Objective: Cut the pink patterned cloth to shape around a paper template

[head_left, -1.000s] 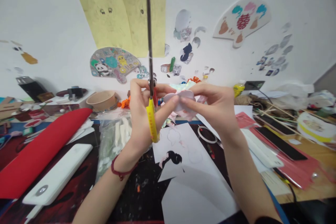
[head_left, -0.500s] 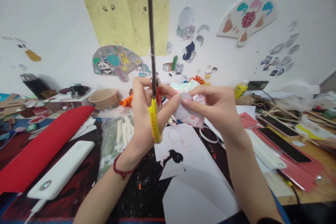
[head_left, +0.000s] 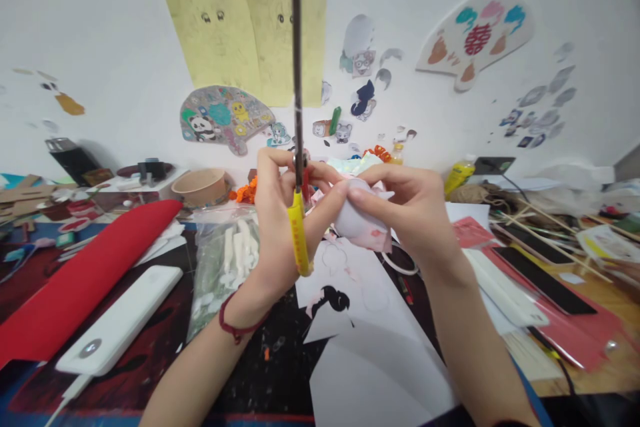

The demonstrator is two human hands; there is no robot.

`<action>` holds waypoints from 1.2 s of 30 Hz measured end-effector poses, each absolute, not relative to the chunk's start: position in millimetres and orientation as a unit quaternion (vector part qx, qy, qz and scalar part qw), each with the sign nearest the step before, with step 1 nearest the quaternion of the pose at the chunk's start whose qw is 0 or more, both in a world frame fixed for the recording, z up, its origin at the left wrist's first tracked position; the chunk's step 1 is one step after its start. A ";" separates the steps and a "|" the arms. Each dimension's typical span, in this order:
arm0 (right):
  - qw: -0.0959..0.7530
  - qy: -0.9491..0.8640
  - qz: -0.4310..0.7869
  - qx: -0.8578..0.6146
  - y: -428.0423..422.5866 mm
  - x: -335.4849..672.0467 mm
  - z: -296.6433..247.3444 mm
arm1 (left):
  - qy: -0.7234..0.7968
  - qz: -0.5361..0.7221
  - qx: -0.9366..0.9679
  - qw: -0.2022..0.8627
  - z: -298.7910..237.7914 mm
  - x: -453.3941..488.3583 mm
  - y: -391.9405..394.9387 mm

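My left hand (head_left: pixel 280 220) has scissors with a yellow handle (head_left: pixel 299 233) hooked on it, blades pointing straight up. Between its thumb and fingers it also pinches a thin pink-patterned sheet with a rounded white piece (head_left: pixel 357 217) on the near side. Whether the sheet is cloth or paper, I cannot tell. My right hand (head_left: pixel 413 213) grips the same sheet by its right side, thumb in front and fingers behind. Both thumb tips press close together at the top of the white piece. Below lies white paper (head_left: pixel 370 373) with faint outlines and a black cut-out shape (head_left: pixel 333 300).
A clear bag of white pieces (head_left: pixel 225 267) lies left of the paper. Further left are a white power bank (head_left: pixel 120 320) and a long red object (head_left: pixel 95 287). On the right, a black phone (head_left: pixel 545 280) lies near a red plastic sleeve (head_left: pixel 600 340).
The white piece has turned and curled between my fingers, its lower part now hanging down more. Both hands keep their grip, and the view has shifted slightly.
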State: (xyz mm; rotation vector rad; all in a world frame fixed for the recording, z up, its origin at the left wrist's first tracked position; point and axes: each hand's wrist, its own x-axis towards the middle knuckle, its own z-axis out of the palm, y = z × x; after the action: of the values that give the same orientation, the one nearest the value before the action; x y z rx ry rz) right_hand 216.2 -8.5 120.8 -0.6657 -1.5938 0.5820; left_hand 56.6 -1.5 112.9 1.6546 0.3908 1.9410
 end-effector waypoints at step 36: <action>0.707 -0.628 0.126 -0.299 -22.3 219.7 127.0 | 0.193 0.647 0.619 0.401 119.2 43.7 -1.0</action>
State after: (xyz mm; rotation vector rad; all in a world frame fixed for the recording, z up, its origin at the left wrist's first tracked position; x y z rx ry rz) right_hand 219.7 -22.3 127.0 -0.6645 -1.3946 0.2804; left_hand 43.7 -1.0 119.2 1.5661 0.4886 1.6346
